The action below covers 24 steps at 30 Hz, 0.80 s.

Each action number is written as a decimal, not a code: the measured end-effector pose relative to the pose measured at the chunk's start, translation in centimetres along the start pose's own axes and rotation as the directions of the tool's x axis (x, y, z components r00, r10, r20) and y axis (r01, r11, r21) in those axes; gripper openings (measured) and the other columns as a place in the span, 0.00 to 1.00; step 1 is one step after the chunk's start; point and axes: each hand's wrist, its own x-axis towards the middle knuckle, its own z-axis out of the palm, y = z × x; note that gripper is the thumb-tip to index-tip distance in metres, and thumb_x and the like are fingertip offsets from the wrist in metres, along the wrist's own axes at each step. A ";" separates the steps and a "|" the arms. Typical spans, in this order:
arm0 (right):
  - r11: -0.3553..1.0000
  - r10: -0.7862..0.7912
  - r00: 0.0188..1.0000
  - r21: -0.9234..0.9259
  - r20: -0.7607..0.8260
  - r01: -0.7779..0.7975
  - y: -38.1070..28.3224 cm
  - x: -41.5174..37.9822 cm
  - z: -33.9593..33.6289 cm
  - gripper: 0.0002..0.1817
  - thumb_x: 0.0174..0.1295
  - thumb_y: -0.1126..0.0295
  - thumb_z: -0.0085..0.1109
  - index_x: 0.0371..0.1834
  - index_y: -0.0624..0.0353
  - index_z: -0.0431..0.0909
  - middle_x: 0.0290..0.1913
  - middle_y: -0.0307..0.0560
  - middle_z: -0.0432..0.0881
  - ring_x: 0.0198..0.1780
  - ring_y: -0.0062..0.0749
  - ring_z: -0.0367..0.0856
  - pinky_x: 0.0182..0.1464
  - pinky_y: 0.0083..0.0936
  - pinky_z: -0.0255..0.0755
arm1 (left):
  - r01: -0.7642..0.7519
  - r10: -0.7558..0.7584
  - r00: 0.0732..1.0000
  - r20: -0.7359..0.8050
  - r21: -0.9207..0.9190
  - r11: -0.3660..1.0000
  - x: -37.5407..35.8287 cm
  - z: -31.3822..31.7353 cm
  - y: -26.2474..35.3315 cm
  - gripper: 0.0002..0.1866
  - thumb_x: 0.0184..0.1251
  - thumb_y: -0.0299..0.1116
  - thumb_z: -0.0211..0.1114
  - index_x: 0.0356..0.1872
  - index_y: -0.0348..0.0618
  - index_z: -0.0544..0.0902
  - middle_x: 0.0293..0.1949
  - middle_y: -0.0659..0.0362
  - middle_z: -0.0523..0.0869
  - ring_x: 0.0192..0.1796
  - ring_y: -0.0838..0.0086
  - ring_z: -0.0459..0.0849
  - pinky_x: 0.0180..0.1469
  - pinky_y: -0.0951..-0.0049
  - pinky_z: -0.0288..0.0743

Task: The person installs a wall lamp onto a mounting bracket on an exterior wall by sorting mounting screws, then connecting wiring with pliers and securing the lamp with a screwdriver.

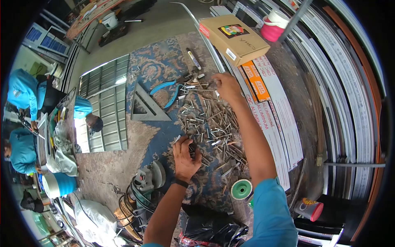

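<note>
A loose heap of screws (210, 115) lies on the patterned, worn cloth covering the workbench. My left hand (187, 160), with a dark band at the wrist, rests at the near left edge of the heap. Its fingers are curved and apart, and I see nothing held in them. At the far right edge of the heap is my right hand (227, 88), its fingers bent together; whatever they may pinch is hidden. Left of the heap lie blue-handled pliers (163, 87) and a metal set square (150, 108). A marker pen (193, 59) lies beyond the heap.
An angle grinder (150, 177) sits left of my left forearm, a mirror-like panel (103, 107) further left. To the right are a cardboard box (234, 39) and wrapped aluminium profiles (275, 127). A green-rimmed disc (241, 189) lies nearby. Two people in blue work at left.
</note>
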 end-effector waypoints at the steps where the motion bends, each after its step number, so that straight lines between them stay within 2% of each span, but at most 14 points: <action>1: 0.999 -0.033 0.999 -0.034 0.032 0.034 0.2 0.1 0.1 0.12 0.65 0.73 0.56 0.47 0.50 0.87 0.48 0.52 0.85 0.52 0.50 0.84 0.54 0.43 0.78 | -0.011 0.011 1.000 -0.003 0.007 1.000 0.1 -0.1 0.0 0.24 0.56 0.25 0.68 0.56 0.43 0.74 0.59 0.46 0.77 0.57 0.46 0.76 0.60 0.48 0.71; 2: 0.995 -0.092 0.994 -0.037 0.051 0.094 0.5 0.2 0.1 0.12 0.66 0.72 0.56 0.47 0.48 0.87 0.49 0.52 0.84 0.54 0.50 0.83 0.55 0.44 0.77 | -0.019 0.019 1.000 0.001 0.012 1.000 0.0 0.0 -0.1 0.24 0.57 0.25 0.68 0.56 0.43 0.74 0.59 0.46 0.77 0.57 0.46 0.76 0.60 0.48 0.71; 5: 0.997 -0.080 0.994 -0.018 0.075 0.081 1.0 0.8 -1.0 0.13 0.65 0.73 0.55 0.47 0.48 0.87 0.49 0.51 0.84 0.54 0.50 0.83 0.54 0.45 0.78 | -0.036 0.035 0.999 0.012 0.025 0.999 -0.1 0.4 -0.2 0.24 0.58 0.26 0.68 0.56 0.43 0.73 0.59 0.46 0.76 0.56 0.46 0.75 0.59 0.47 0.70; 6: 0.998 -0.058 0.998 0.009 0.035 0.058 1.1 0.7 -1.6 0.11 0.64 0.72 0.57 0.45 0.49 0.88 0.46 0.51 0.86 0.52 0.49 0.85 0.52 0.44 0.78 | -0.031 0.031 0.999 0.015 0.029 0.999 -0.1 0.5 -0.2 0.23 0.58 0.26 0.68 0.56 0.43 0.73 0.59 0.46 0.76 0.56 0.46 0.75 0.60 0.47 0.70; 9: 0.997 0.061 0.981 0.025 0.184 -0.066 0.8 -0.2 -4.7 0.09 0.62 0.71 0.60 0.41 0.51 0.88 0.42 0.49 0.89 0.48 0.47 0.87 0.50 0.43 0.79 | -0.019 0.018 1.000 0.025 0.030 0.999 -0.2 0.4 -0.2 0.23 0.59 0.27 0.68 0.56 0.43 0.73 0.59 0.46 0.76 0.56 0.46 0.75 0.60 0.46 0.70; 10: 0.998 0.057 0.976 0.012 0.211 -0.061 1.4 -0.5 -4.8 0.06 0.60 0.70 0.63 0.38 0.51 0.88 0.39 0.48 0.90 0.45 0.46 0.88 0.49 0.41 0.79 | -0.022 0.021 1.000 0.021 0.027 0.999 -0.2 0.4 -0.2 0.23 0.59 0.27 0.68 0.56 0.43 0.73 0.59 0.46 0.76 0.56 0.46 0.75 0.60 0.46 0.70; 13: 0.998 -0.039 0.935 -0.039 0.354 0.057 2.0 -1.9 -5.7 0.07 0.59 0.71 0.66 0.39 0.55 0.88 0.38 0.50 0.89 0.41 0.43 0.88 0.46 0.37 0.79 | -0.024 0.024 1.000 0.020 0.029 0.999 -0.1 0.3 -0.1 0.22 0.60 0.27 0.67 0.56 0.44 0.73 0.59 0.46 0.76 0.55 0.46 0.75 0.60 0.46 0.69; 17: 0.990 0.005 0.919 -0.131 0.393 0.050 1.9 -4.0 -5.8 0.07 0.57 0.72 0.65 0.38 0.54 0.88 0.39 0.50 0.88 0.46 0.47 0.87 0.48 0.41 0.79 | -0.074 0.073 0.997 0.010 0.056 0.996 -0.1 0.5 -0.3 0.22 0.60 0.26 0.67 0.56 0.43 0.73 0.59 0.46 0.76 0.55 0.45 0.75 0.60 0.46 0.69; 18: 0.980 -0.077 0.940 -0.149 0.333 0.133 1.9 -4.8 -5.8 0.10 0.54 0.76 0.65 0.39 0.54 0.87 0.43 0.50 0.87 0.49 0.49 0.85 0.50 0.42 0.79 | -0.067 0.066 0.998 0.023 0.068 0.995 -0.5 0.3 -0.3 0.22 0.60 0.26 0.67 0.56 0.43 0.73 0.59 0.46 0.76 0.55 0.45 0.75 0.60 0.45 0.69; 21: 0.954 -0.054 0.912 -0.248 0.407 0.167 2.1 -5.1 -6.2 0.12 0.50 0.79 0.67 0.39 0.54 0.86 0.46 0.49 0.85 0.52 0.49 0.84 0.51 0.42 0.78 | -0.068 0.066 0.997 0.031 0.079 0.995 -0.1 0.5 -0.2 0.22 0.60 0.26 0.66 0.56 0.43 0.73 0.59 0.46 0.76 0.55 0.45 0.75 0.60 0.45 0.68; 24: 0.965 -0.047 0.937 -0.227 0.346 0.132 3.4 -5.9 -6.5 0.12 0.49 0.80 0.67 0.37 0.56 0.85 0.46 0.48 0.84 0.53 0.48 0.84 0.52 0.41 0.78 | -0.059 0.057 0.998 0.032 0.078 0.995 0.0 0.6 0.1 0.22 0.60 0.26 0.66 0.56 0.43 0.73 0.59 0.46 0.76 0.56 0.46 0.75 0.60 0.45 0.68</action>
